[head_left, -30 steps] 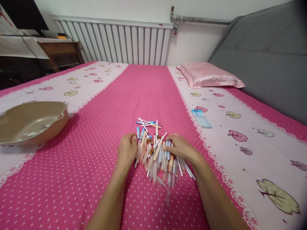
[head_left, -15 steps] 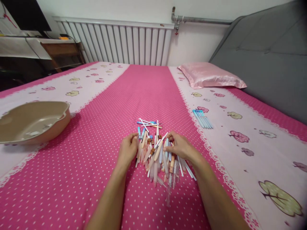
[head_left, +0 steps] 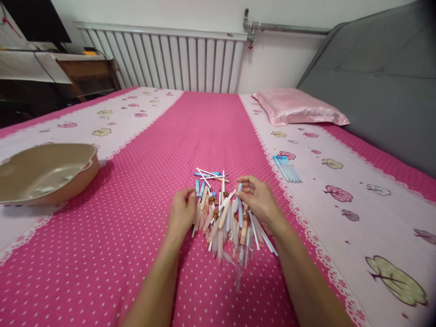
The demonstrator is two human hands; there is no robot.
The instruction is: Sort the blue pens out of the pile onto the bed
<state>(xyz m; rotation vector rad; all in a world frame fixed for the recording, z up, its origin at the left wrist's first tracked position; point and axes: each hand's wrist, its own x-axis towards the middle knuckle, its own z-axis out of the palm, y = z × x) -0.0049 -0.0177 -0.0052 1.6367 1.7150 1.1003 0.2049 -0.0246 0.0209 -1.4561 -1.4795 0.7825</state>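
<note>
Both forearms come in from the near edge over the bed's hot-pink sheet w/ white dots [head_left: 136, 254].

L hand [head_left: 180, 213] lies palm-down, its grip curled onto the left edge of a mixed heap of pens & pen parts (pale pink, peach, pale blue, white, clear plastic) [head_left: 220, 222]. Fingertips touch the heap; can't tell if they're pinching anything.

R hand [head_left: 260, 202] sits at the heap's right edge, a bit further out than the L grip. Thumb & forefinger are pressed together on a pale blue plastic pen barrel [head_left: 240, 187], whose tip pokes up past the fingers. The heap fills the gap btw the two grips, and loose sticks fan out just beyond them.

Beyond the R grip & to its right, well apart from it, is a neat row of light blue pens [head_left: 286, 168] on the pale printed strip of sheet. Far left of the L grip is a wide tan plastic basin [head_left: 91, 159].

Further back, right: shiny pink satin pillow [head_left: 296, 106] against a grey padded headboard [head_left: 374, 77]. At the far end is a white ribbed radiator [head_left: 163, 59].
</note>
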